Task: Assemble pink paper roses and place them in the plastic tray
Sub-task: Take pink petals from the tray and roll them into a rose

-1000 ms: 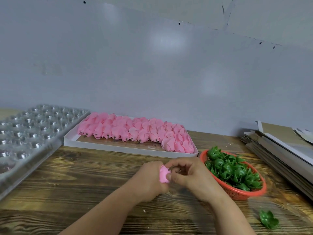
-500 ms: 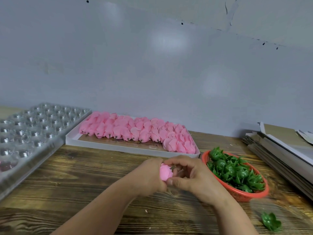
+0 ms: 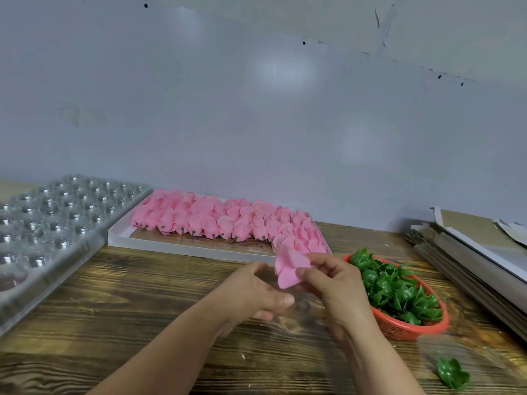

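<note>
My right hand pinches a pink paper rose above the wooden table, just in front of the white box's near right corner. My left hand hovers beside it to the left, fingers loosely curled, holding nothing and apart from the rose. The shallow white box at the back carries rows of several pink roses. A clear plastic tray with many round cells stands at the left; its visible cells look empty.
A red mesh basket full of green plastic calyxes sits right beside my right hand. One loose green calyx lies on the table at the front right. A pile of flat cardboard sheets fills the right edge.
Both hands were pressed together around the pink rose. Now the left hand has let go and drawn away, while the right hand lifts the rose, whose petals have spread open.
</note>
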Available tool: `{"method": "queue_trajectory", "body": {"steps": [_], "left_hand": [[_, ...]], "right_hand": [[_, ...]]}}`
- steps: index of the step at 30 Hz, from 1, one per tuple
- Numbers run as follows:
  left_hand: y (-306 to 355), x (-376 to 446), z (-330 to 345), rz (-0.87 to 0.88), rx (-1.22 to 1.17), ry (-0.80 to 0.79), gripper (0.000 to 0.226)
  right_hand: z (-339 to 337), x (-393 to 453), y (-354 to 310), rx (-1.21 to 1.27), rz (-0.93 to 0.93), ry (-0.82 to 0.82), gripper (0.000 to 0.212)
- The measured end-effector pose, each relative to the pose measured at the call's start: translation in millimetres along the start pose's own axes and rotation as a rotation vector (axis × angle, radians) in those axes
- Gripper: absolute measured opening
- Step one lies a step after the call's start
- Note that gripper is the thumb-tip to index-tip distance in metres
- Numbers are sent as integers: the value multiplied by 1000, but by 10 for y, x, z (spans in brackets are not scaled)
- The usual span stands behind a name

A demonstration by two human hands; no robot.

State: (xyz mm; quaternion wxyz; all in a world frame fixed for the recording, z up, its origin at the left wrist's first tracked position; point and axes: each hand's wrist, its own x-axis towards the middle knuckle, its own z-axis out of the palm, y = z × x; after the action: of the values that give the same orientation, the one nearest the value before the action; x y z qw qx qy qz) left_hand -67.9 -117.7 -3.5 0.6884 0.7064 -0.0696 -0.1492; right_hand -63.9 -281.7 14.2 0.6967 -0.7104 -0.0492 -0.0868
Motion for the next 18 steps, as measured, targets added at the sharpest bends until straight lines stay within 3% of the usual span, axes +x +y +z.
{"method": "queue_trajectory", "body": {"steps": [4, 7, 10, 13, 18], "left_hand": [[-71, -40, 285, 74, -238, -251, 97], [-110, -3, 411, 131, -503, -190, 78], [-111, 25, 337, 146, -557, -78, 66], [-91, 16, 274, 167, -587, -86, 63], [-53, 23, 241, 115, -596, -51, 44]], "right_hand": [[158, -44, -22, 495, 241, -23, 13], [254, -100, -28, 661, 316, -102, 11], [313, -145, -19, 670, 389, -184, 24], [340, -156, 0, 516, 452, -184, 8], [366, -161, 43, 488, 452, -179, 19]]}}
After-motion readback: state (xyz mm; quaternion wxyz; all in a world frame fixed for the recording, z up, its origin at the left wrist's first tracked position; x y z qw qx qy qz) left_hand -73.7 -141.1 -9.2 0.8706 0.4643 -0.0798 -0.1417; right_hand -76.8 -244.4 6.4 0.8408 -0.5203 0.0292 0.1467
